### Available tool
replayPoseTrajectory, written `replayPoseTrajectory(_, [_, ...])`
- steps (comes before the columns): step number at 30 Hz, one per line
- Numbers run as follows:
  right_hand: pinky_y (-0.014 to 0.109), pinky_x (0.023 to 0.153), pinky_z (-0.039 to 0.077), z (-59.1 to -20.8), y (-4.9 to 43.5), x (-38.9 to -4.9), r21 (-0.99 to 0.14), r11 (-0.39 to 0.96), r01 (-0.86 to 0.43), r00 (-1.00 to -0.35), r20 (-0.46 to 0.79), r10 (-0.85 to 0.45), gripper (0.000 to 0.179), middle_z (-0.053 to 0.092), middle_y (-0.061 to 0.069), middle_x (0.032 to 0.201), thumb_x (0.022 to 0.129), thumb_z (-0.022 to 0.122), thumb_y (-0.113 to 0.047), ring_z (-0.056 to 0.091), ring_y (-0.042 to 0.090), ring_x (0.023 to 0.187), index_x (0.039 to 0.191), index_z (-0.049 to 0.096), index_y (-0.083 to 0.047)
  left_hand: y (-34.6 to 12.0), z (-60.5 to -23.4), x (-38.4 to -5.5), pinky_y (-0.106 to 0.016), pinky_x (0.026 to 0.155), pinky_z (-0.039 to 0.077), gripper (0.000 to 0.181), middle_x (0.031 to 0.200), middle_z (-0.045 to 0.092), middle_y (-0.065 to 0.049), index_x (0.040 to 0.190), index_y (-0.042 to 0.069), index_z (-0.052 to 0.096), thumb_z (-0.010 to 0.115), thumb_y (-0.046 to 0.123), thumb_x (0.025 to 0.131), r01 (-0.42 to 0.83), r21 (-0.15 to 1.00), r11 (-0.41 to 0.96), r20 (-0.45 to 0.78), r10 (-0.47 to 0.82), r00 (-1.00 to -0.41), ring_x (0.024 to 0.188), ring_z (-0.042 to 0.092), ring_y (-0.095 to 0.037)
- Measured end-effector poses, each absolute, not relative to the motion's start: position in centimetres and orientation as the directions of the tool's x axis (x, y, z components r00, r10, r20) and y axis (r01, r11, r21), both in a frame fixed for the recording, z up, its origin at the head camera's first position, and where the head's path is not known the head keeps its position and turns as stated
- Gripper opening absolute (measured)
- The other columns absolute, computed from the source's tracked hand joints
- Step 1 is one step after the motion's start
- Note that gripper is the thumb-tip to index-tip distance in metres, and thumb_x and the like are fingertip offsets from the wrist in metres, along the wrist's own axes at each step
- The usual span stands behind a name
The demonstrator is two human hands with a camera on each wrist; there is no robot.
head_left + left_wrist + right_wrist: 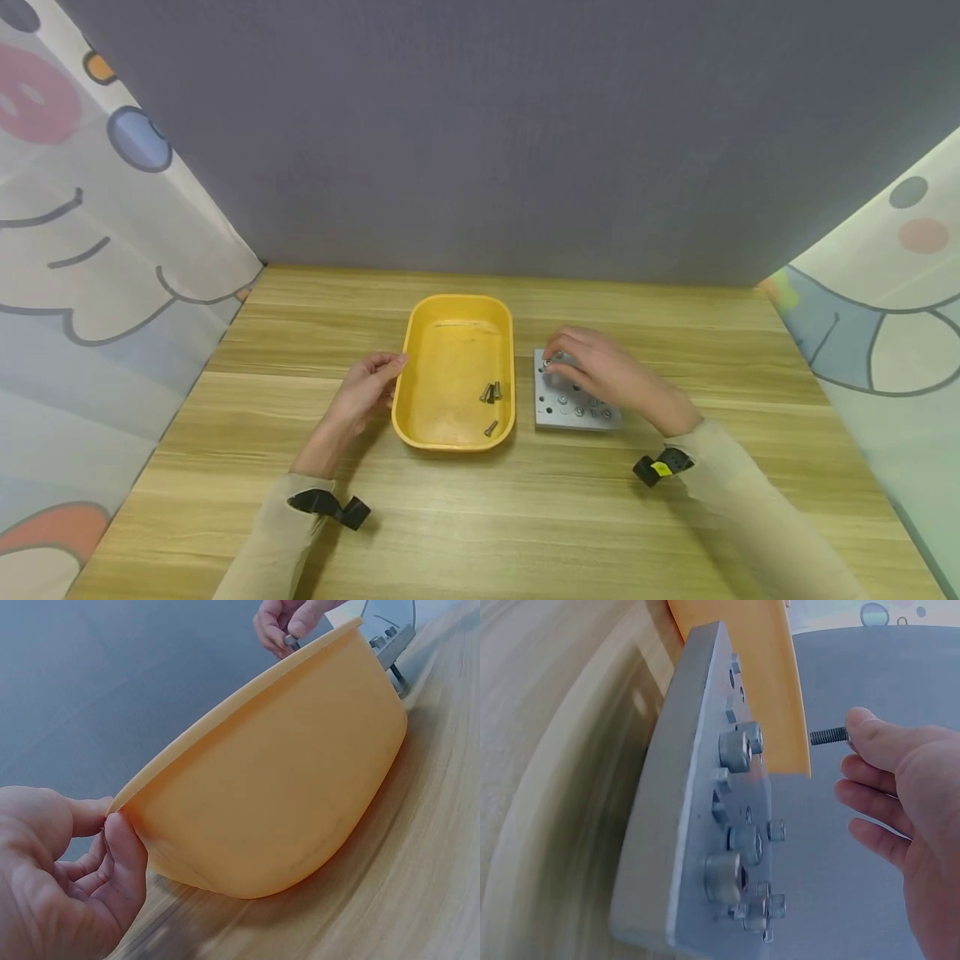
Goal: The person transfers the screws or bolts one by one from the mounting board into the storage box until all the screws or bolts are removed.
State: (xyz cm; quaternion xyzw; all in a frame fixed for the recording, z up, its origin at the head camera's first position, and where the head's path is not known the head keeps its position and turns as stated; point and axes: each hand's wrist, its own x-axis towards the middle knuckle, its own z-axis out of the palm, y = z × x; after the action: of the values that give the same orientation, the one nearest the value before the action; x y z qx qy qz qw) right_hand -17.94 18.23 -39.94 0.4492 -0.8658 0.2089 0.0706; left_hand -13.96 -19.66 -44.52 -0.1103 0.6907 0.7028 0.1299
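Observation:
A yellow plastic tray (446, 367) stands on the table in the middle of the head view. My left hand (360, 392) pinches its left rim between thumb and fingers; the left wrist view shows that pinch at the tray's lip. To the right lies a thick grey metal plate (555, 388) with holes and socket-head screws seated in it. Above its upper left part, my right hand (600, 367) pinches a screw (829, 736) by the head, its threaded shank pointing away from the fingertips in the right wrist view. That shank is apart from the plate's face.
Several loose screws lie in the tray's right side, a small cluster (491, 392) and a single screw (491, 428) nearer the front. A wood-grain table (465, 525) carries everything. Behind it rises a grey panel (480, 150), with cartoon-printed curtains (112, 250) at both sides.

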Motion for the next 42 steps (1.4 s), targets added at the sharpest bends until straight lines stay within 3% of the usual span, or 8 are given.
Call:
replayPoseTrajectory(9, [0.043, 0.097, 0.054, -39.7, 17.6, -18.0, -0.315, 0.51, -0.8, -0.592, 0.285, -0.754, 0.017, 0.069, 0.004, 0.114, 0.101, 0.069, -0.018, 0.066, 0.021, 0.108, 0.115, 0.066, -0.008, -19.8, -44.6, -13.9, -0.02, 0.053, 0.051, 0.045, 0.084, 0.067, 0.002, 0.13, -0.012, 0.05, 0.06, 0.024, 0.107, -0.32, 0.947, -0.015, -0.319, 0.035, -0.947, 0.061, 0.058, -0.006])
replayPoseTrajectory(22, [0.043, 0.103, 0.052, -39.2, 15.9, -18.2, -0.305, 0.452, -0.838, -0.536, 0.306, -0.787, 0.018, 0.068, 0.002, 0.111, 0.099, 0.071, -0.017, 0.065, 0.02, 0.108, 0.112, 0.067, -0.006, -19.8, -44.5, -13.9, -0.021, 0.053, 0.051, 0.047, 0.083, 0.067, 0.002, 0.133, -0.013, 0.048, 0.06, 0.025, 0.107, -0.325, 0.946, -0.009, -0.324, 0.042, -0.945, 0.061, 0.058, -0.007])
replayPoseTrajectory(42, [0.039, 0.107, 0.05, -38.7, 14.0, -18.4, -0.254, 0.462, -0.85, -0.513, 0.196, -0.836, 0.017, 0.068, 0.001, 0.113, 0.1, 0.069, -0.019, 0.065, 0.016, 0.108, 0.114, 0.068, -0.008, -19.7, -44.7, -14.0, -0.02, 0.053, 0.051, 0.044, 0.082, 0.067, 0.002, 0.131, -0.012, 0.05, 0.058, 0.024, 0.107, -0.333, 0.943, -0.012, -0.332, 0.039, -0.942, 0.061, 0.058, -0.008])
